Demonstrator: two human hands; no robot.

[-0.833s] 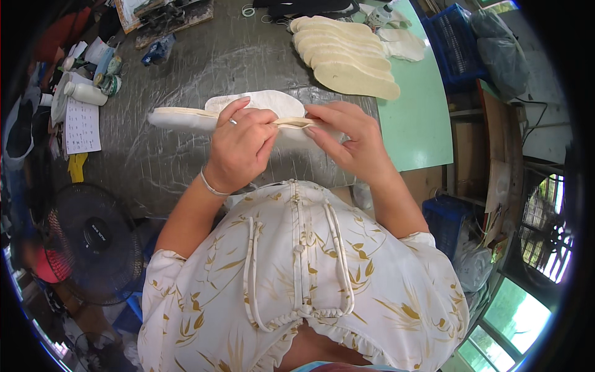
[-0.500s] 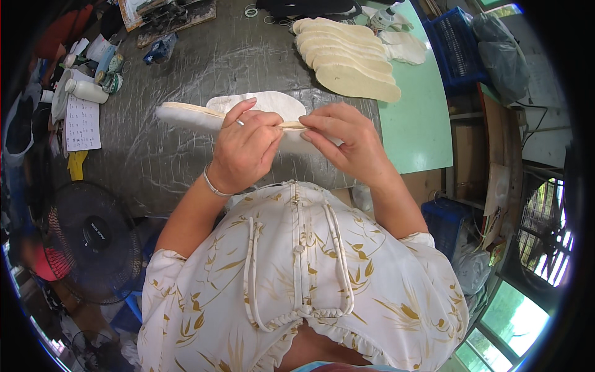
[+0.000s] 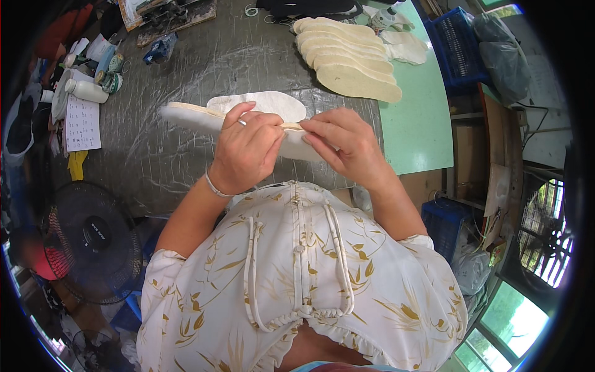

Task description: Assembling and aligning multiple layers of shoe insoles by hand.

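Both hands hold a fluffy white insole (image 3: 193, 116) with a cream edge, raised above the dark table. My left hand (image 3: 243, 146) is closed around its middle, hiding part of it. The thumb and fingers of my right hand (image 3: 347, 144) pinch its edge a little farther right. Below the hands, part of its pale lower side shows. Another white insole (image 3: 266, 104) lies flat on the table just beyond my hands. At the far right, several cream insoles (image 3: 347, 56) lie in an overlapping row.
The dark table (image 3: 149, 149) has a plastic-like cover and joins a green surface (image 3: 416, 130) on the right. A white bottle (image 3: 87, 91) and a written sheet (image 3: 82, 124) are at the left. A black fan (image 3: 93, 242) stands below them. Blue crates (image 3: 455, 46) stand at the right.
The held insole and my left hand have shifted very slightly to the right. My right hand keeps its pinch with a small movement of the fingers.
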